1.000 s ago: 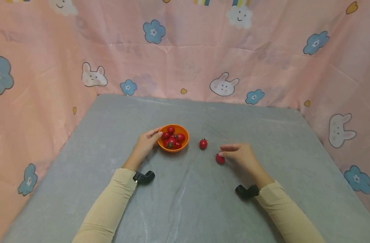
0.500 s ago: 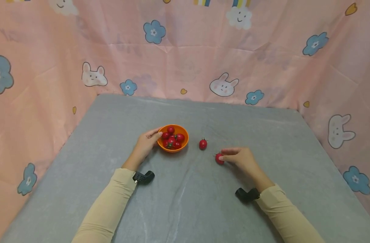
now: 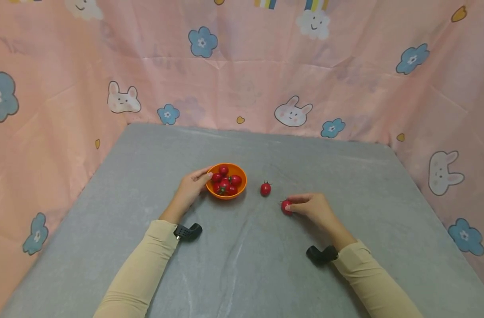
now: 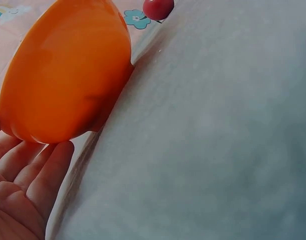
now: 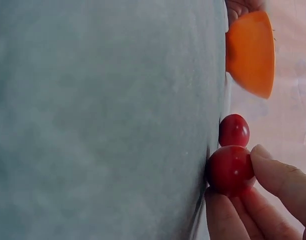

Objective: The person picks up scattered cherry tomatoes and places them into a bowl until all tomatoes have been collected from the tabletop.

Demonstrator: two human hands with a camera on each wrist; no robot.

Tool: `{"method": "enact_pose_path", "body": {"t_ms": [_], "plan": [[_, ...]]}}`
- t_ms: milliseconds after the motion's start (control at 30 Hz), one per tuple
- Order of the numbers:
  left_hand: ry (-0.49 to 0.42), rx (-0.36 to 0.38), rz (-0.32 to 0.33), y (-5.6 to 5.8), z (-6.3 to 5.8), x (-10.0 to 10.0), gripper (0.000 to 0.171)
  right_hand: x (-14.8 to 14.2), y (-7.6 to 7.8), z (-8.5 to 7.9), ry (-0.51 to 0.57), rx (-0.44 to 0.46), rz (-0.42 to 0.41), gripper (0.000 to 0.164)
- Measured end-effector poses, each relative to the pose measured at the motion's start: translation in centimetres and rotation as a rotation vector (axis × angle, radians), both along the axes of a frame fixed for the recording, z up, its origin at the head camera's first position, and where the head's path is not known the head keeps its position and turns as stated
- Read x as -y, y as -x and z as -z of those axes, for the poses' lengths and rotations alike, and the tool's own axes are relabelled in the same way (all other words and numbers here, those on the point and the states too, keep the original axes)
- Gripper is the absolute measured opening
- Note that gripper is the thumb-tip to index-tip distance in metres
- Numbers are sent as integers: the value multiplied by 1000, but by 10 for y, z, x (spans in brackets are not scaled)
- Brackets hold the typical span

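Observation:
An orange bowl [image 3: 242, 191] holding several red cherry tomatoes [image 3: 224, 183] stands near the middle of the table. My left hand [image 3: 189, 192] grips its left side, thumb at the rim and fingers against the outer wall, as the left wrist view of the bowl [image 4: 68, 70] shows. To the right, my right hand [image 3: 315, 212] pinches a cherry tomato [image 5: 230, 171] between thumb and fingers, low at the table surface. Another cherry tomato [image 3: 265, 189] with a green stem lies between that hand and the bowl.
The grey table [image 3: 234, 265] spreads around both forearms. Behind it and along both sides hangs a pink curtain [image 3: 234, 79] printed with rabbits, flowers and clouds. Black wrist cameras [image 3: 321, 255] sit at both cuffs.
My right thumb and fingers have closed on the cherry tomato, which has shifted very slightly left. My left hand and the bowl have stayed in place.

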State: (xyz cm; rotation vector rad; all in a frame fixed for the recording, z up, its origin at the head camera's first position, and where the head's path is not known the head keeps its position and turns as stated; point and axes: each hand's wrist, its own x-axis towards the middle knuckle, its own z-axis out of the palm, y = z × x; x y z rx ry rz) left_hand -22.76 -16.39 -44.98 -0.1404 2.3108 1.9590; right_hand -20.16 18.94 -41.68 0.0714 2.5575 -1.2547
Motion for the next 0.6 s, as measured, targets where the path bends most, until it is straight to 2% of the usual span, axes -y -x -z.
{"method": "enact_pose_path", "body": {"t_ms": [367,600], "plan": [[-3,-8,7,0,-1,0,44,16,7,-9,-19,108,59,45],[-5,-4,-2,-1,-1,0,44,25,16,-13,45,95,52,44]]}}
